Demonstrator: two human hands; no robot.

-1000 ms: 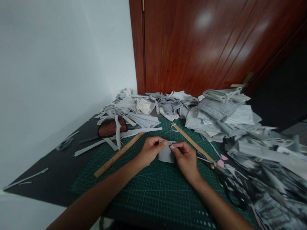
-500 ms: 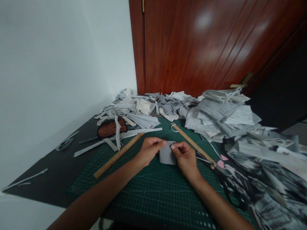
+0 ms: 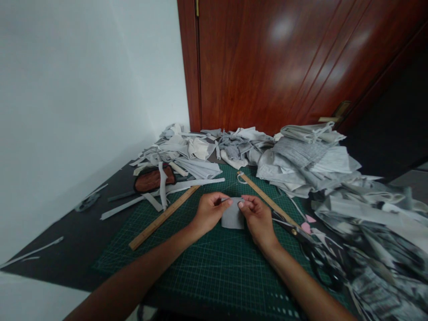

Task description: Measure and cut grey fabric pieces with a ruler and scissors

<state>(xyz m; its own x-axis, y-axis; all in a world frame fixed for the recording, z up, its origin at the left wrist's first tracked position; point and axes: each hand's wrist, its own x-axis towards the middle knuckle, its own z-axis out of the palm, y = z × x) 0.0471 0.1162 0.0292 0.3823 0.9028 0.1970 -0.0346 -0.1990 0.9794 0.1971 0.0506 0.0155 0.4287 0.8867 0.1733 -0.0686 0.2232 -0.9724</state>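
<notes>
A small grey piece of fabric (image 3: pixel 232 217) hangs between my hands over the green cutting mat (image 3: pixel 200 272). My left hand (image 3: pixel 211 211) pinches its upper left corner between thumb and fingers. At the upper right corner, my right hand (image 3: pixel 257 217) grips the same piece in a pinch. The fabric's top edge looks folded over, and its lower part hangs flat. Black-handled scissors (image 3: pixel 312 249) lie on the mat to the right of my right hand. Beyond each hand rests a wooden ruler: the left ruler (image 3: pixel 163 218) and the right ruler (image 3: pixel 267 198), both slanted.
Fabric scraps (image 3: pixel 187 149) are heaped along the wall and door. A tall pile of grey cloth (image 3: pixel 307 156) stands at the back right, with more crumpled cloth (image 3: pixel 384 249) nearer. A brown, black-edged pad (image 3: pixel 154 180) lies left. Small pink pieces (image 3: pixel 306 227) sit by the scissors.
The fabric's top edge is now held straighter between my hands, with the fingers a little farther apart. The camera view has shifted slightly.
</notes>
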